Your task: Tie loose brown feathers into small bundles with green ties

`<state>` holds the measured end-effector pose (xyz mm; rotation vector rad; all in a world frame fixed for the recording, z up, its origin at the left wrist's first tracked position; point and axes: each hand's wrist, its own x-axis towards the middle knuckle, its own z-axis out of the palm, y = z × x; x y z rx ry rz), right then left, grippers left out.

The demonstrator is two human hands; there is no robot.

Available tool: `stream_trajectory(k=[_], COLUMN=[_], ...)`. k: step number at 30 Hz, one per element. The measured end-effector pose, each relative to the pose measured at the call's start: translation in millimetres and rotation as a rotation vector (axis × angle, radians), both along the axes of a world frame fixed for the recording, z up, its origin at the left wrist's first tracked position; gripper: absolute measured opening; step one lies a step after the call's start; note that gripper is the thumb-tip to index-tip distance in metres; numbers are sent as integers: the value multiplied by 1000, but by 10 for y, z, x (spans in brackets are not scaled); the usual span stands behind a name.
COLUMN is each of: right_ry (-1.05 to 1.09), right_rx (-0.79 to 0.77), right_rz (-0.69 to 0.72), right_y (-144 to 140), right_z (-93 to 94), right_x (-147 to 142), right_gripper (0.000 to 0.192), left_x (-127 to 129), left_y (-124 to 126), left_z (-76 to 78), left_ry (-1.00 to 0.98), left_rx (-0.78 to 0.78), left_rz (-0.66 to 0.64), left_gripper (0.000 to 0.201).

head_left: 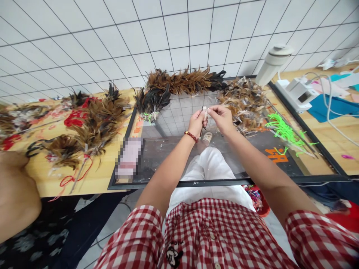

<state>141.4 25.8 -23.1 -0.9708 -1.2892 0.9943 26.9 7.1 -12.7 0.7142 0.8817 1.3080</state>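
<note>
My left hand (196,123), with a beaded bracelet at its wrist, is closed around a small feather bunch (205,109) with a pale, fluffy end on top. Dark tips poke out beneath the fingers. Thumb and fingers of my right hand (223,118) pinch at that same pale end from the other side. Both hands are above a glossy black-framed panel (179,184) that mirrors the wall. Just right of my right hand lies a pile of loose brown feathers (246,102). Behind the hands stretches a long brown feather garland (182,81) with black ends.
Black feathers (157,99) are bunched at the panel's left. Bright green ties (284,129), a white bottle (273,64) and a power adapter (302,91) are on the right. More feather bundles (98,119) with red string lie left, near another person's arm (17,190).
</note>
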Motion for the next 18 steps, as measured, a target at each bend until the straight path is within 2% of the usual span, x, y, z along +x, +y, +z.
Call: stream_trajectory(k=[6, 11, 18], right_ry=[-86, -130, -95], right_rx=[-7, 25, 63], right_rz=[-85, -59, -102], right_y=[-4, 2, 55], right_z=[63, 44, -15], right_x=[45, 65, 75], right_gripper=[12, 17, 24], left_x=[2, 14, 16], left_y=[-17, -28, 9], left_z=[-4, -3, -26], left_ry=[53, 66, 118], left_rx=[4, -7, -30], left_rz=[-38, -25, 53], left_gripper=[34, 34, 33])
